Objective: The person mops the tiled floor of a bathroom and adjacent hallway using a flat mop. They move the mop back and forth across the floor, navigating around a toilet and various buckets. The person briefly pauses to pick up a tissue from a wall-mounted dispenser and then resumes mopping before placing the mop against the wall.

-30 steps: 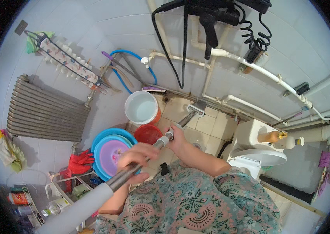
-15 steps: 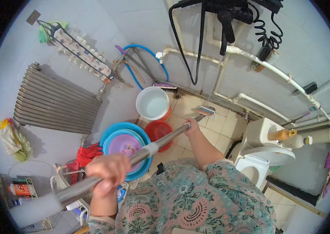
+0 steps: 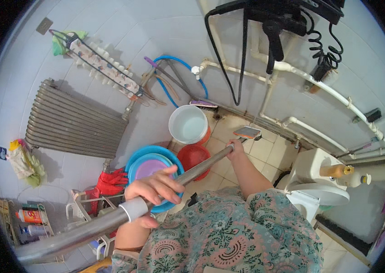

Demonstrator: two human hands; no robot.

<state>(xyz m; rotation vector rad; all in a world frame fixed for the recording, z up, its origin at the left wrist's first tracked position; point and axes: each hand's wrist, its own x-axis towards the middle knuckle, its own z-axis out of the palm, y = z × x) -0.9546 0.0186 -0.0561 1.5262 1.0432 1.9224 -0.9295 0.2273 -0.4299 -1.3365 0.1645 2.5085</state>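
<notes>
Head view: left fingers point(image 3: 157, 185) spread loosely over a metal pole point(image 3: 202, 167), right fingers point(image 3: 234, 148) curled around it.

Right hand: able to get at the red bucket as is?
Probably not: the right hand is wrapped around the pole, which crosses partly in front of the red bucket. It would likely have to let go first.

Long silvery pole point(image 3: 201, 169) — white-collared, flat head point(image 3: 248, 132) at its far end — aslant over pale floor tiles point(image 3: 260, 149)
</notes>
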